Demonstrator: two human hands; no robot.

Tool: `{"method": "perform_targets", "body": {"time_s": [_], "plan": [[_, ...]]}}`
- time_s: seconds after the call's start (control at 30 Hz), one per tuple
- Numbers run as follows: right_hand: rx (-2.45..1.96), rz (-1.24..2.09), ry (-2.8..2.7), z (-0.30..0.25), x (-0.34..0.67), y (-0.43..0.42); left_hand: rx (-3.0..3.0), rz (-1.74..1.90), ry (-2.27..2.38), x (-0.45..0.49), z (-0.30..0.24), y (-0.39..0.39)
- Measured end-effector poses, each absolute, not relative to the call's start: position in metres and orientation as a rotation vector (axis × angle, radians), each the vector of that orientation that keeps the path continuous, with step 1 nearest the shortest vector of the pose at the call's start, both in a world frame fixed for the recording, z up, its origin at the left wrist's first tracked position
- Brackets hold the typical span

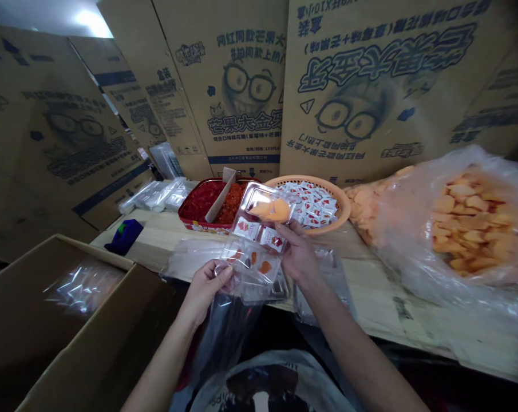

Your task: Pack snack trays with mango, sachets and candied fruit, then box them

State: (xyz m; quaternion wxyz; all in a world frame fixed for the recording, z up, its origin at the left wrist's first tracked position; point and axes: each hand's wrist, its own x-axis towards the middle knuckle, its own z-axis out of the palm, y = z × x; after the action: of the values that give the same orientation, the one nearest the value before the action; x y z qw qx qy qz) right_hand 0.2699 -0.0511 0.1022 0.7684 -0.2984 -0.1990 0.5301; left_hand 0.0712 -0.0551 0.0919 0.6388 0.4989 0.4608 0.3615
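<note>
A clear plastic compartment tray (253, 194) is tilted up in front of me over the table edge. It carries an orange, mango-coloured candy piece (276, 210), two white printed sachets (246, 228) and small red-orange pieces (265, 267) in its lower part. My right hand (300, 254) is closed on the tray's right side, its thumb by a sachet. At the lower left, my left hand (207, 286) pinches clear plastic between thumb and fingers; whether that is the tray's edge or a clear bag (233, 320) hanging below, I cannot tell.
Behind the tray stand a divided red tin (185, 216) of red and orange pieces and an orange basket (346, 209) of sachets. A big bag of orange candies (396, 229) lies right. Left are a blue tape dispenser (125, 236) and an open carton (70, 349) with wrapped packs.
</note>
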Motion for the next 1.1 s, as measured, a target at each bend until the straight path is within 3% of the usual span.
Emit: {"method": "perform_targets", "body": {"time_s": [0.33, 0.73, 0.97, 1.1], "plan": [[-0.776, 1.289, -0.485, 0.118, 0.279, -0.056, 1.099, 0.743, 0.925, 0.069, 0.092, -0.047], [-0.814, 1.385, -0.742, 0.108, 0.268, -0.057, 0.733, 1.025, 0.867, 0.071, 0.092, -0.034], [-0.901, 1.454, -0.794, 0.097, 0.255, -0.062, 0.752, 0.928, 0.828, 0.071, 0.088, -0.042], [-0.844, 1.288, -0.778, 0.104, 0.253, -0.055, 0.728, 0.963, 0.843, 0.065, 0.087, -0.040]]}}
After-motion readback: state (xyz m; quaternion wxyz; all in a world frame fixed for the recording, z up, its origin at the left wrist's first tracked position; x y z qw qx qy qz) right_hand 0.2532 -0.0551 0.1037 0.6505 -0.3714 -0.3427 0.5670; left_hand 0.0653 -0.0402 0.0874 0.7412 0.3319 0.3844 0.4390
